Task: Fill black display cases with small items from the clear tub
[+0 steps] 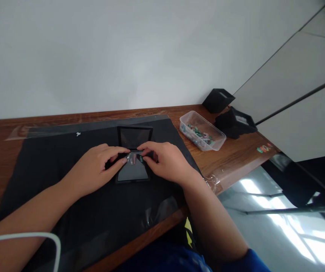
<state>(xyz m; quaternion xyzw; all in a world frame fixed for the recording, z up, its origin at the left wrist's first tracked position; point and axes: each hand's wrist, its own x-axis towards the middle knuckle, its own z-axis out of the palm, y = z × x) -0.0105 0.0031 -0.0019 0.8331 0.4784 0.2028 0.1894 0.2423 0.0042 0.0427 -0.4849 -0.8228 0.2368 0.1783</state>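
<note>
An opened black-framed case (132, 173) lies on the black mat (94, 215), with one glossy panel flat and the other panel (135, 138) tilted up behind it. My left hand (101, 162) reaches to the left side of the case's middle fold, thumb and forefinger pinched near each other. My right hand (165, 158) mirrors it from the right, fingertips bent together just above the lower panel. Small clear, pinkish and greenish bits show between the fingertips. Whether they are objects or reflections, I cannot tell.
A clear plastic tub (203, 130) of small green and pinkish pieces stands to the right. Behind it are two black boxes (218, 100). Small coloured rings (264, 148) lie near the table's right end. A white scrap (78, 134) is on the mat; a white cable (37, 235) crosses lower left.
</note>
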